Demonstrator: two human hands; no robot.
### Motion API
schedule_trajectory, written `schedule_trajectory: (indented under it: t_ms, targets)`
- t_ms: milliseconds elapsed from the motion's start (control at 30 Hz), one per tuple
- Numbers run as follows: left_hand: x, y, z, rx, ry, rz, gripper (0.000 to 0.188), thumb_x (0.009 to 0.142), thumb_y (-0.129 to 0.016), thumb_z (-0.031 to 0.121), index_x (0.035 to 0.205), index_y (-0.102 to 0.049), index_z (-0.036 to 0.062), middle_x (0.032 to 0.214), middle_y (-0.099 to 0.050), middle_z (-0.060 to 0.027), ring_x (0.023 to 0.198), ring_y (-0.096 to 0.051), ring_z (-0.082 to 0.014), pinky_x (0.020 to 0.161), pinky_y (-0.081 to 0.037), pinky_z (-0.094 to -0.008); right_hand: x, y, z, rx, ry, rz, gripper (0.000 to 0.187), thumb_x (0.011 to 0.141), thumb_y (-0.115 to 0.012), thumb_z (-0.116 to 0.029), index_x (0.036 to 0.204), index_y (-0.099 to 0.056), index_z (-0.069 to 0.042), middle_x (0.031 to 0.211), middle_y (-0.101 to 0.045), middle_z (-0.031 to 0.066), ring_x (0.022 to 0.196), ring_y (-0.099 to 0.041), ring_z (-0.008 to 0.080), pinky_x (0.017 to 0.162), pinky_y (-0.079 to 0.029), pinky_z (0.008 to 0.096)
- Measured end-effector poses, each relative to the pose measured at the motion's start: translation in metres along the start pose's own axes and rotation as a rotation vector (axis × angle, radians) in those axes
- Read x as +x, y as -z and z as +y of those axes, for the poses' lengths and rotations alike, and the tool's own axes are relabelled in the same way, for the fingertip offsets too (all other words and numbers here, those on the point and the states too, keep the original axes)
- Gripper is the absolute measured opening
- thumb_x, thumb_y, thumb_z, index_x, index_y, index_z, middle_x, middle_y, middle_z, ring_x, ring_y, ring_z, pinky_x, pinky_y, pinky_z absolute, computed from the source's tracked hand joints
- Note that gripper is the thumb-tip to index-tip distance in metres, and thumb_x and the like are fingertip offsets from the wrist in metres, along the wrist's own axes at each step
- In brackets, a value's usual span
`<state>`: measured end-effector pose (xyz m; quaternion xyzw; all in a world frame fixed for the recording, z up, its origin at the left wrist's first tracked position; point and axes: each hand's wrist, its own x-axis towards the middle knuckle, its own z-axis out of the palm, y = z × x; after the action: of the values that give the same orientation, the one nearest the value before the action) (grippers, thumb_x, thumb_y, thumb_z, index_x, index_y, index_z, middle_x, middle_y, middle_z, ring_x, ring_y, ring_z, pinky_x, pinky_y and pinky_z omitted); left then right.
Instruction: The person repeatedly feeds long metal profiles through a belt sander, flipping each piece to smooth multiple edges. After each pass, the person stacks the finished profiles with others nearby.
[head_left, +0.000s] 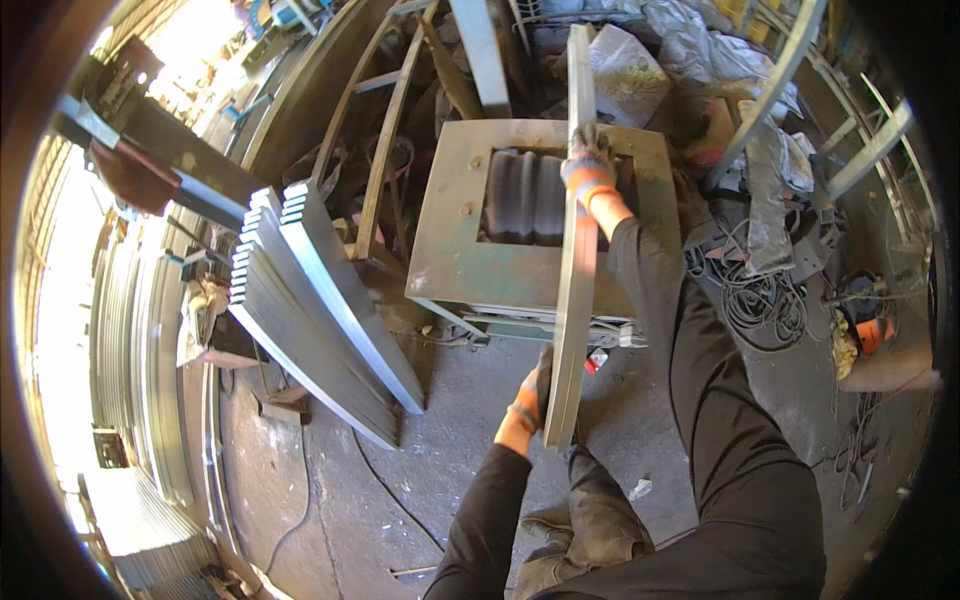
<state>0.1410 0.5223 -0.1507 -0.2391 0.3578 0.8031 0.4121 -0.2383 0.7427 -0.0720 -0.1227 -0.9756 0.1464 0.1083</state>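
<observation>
A long, straight metal bar [572,290] stretches from the floor side up across the right part of a box-shaped machine [450,250]. My left hand [527,402], in an orange and dark grey glove, grips the bar near its lower end from the left side. Higher up, my right hand [590,172] is closed around the bar over the machine's opening; its glove matches. Inside that opening is a dark ribbed roller [525,195], blurred along its surface. The bar passes over the right edge of the opening; whether it touches the roller, I cannot tell.
Left of the machine, two stacks of metal bars [310,310] lean at a slant. Coiled cables [765,310] and an orange tool [875,333] lie to the right. Metal frames [375,140] and wrapped sheeting [690,40] crowd the back. A cable [385,480] crosses the floor.
</observation>
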Motion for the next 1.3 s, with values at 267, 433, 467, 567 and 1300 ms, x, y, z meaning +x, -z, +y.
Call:
schedule_trajectory:
  t_ms: [267,433,467,567,1300]
  targets:
    - [-0.037,0.041,-0.082,-0.037,0.035,0.019,0.063,0.116,-0.057,0.069,0.127,-0.077,0.0103,0.095,-0.077,-0.0047,0.076,-0.074,-0.0226,0.067,-0.062,-0.0409,-0.097,0.016,-0.010,-0.160,0.135,0.089,0.075,0.097,-0.063,-0.021,0.170,-0.052,-0.004,0.182,-0.043,0.0210,0.168,-0.038,0.0474,0.138,-0.032,0.0593]
    - [-0.148,0.115,-0.192,-0.006,0.054,-0.078,0.059,0.116,-0.059,0.066,0.128,-0.076,0.0102,0.096,-0.077,-0.0044,0.076,-0.073,-0.0238,0.068,-0.061,-0.0441,-0.263,0.048,-0.028,-0.007,0.129,0.062,0.077,0.096,-0.066,-0.017,0.169,-0.050,0.002,0.182,-0.038,0.0228,0.169,-0.036,0.0503,0.136,-0.036,0.0608]
    - [-0.176,0.131,-0.216,-0.161,0.164,-0.089,0.058,0.117,-0.059,0.064,0.128,-0.076,0.0101,0.096,-0.077,-0.0044,0.077,-0.074,-0.0237,0.069,-0.061,-0.0442,-0.296,0.054,-0.034,-0.027,0.128,0.019,0.078,0.098,-0.065,-0.017,0.170,-0.048,0.003,0.183,-0.037,0.0233,0.170,-0.033,0.0506,0.137,-0.035,0.0601]
    - [-0.255,0.178,-0.292,-0.291,0.233,0.008,0.054,0.117,-0.061,0.058,0.129,-0.075,0.0076,0.096,-0.076,-0.0059,0.078,-0.073,-0.0237,0.069,-0.061,-0.0433,-0.414,0.074,-0.046,-0.030,0.149,0.023,0.080,0.099,-0.066,-0.022,0.172,-0.045,0.004,0.184,-0.035,0.0243,0.172,-0.029,0.0510,0.140,-0.031,0.0583]
    - [-0.284,0.082,-0.168,1.499,-0.451,0.510,0.047,0.110,-0.071,0.037,0.155,-0.069,0.0206,0.119,-0.078,-0.0244,0.105,-0.079,-0.0437,0.090,-0.063,-0.0536,-0.325,0.020,-0.046,-0.057,0.271,0.083,0.072,0.102,-0.073,-0.041,0.156,-0.065,0.005,0.176,-0.049,0.0296,0.166,-0.039,0.0523,0.141,-0.025,0.0644]
